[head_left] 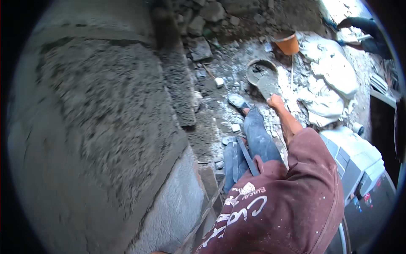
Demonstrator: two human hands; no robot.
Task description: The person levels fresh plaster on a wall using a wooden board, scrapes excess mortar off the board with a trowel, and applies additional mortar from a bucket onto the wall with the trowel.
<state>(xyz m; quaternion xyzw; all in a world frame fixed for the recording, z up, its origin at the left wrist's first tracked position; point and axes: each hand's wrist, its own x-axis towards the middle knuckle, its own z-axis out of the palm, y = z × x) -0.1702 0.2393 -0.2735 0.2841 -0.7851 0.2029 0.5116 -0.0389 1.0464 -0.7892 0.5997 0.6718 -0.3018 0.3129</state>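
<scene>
My right arm reaches out over the rubble, and my right hand (275,102) is closed around the handle of a trowel (268,86). The grey, mortar-smeared blade lies over the near rim of a round bucket (250,74) with wet grey mortar inside. My left hand does not show; only a sliver of skin is at the lower edge. To my left stands a wall (114,97) with a broad layer of rough wet mortar. Its lower part (177,203) is bare, paler grey.
An orange bucket (287,43) stands beyond the mortar bucket. White sacks (332,76) and stacked pale blocks (353,158) lie to the right. A mortar-crusted board (177,89) borders the wall. Broken stones (211,12) cover the far ground. Another person's dark sleeve (368,27) shows far right.
</scene>
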